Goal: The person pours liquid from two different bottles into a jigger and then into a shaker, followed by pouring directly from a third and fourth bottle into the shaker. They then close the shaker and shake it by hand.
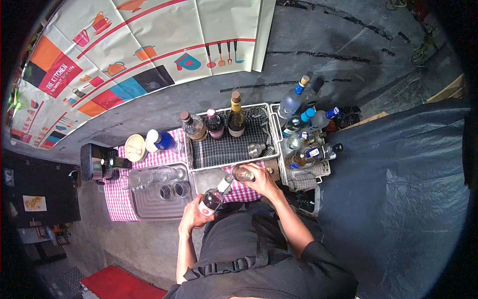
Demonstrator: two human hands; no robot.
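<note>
A dark bottle with a pale label [212, 200] is in my left hand [193, 216], tilted so that its neck points up and to the right. My right hand [262, 180] has its fingers round a small clear glass [243, 173], close to the bottle's neck. Whether the two touch, I cannot tell. To the left, a grey tray [149, 212] holds several glasses; two of them, with dark contents [180, 189], stand near its right end. Beyond my hands a white wire basket [229, 163] with a checked cloth holds three bottles and a metal shaker [256, 150].
Several bottles crowd a second white basket [284, 175] at the right. A black machine [94, 162], a round wooden-coloured dish [135, 148] and a blue and white bottle [160, 141] stand behind the tray. Dark sheeting [393, 199] hangs at the far right.
</note>
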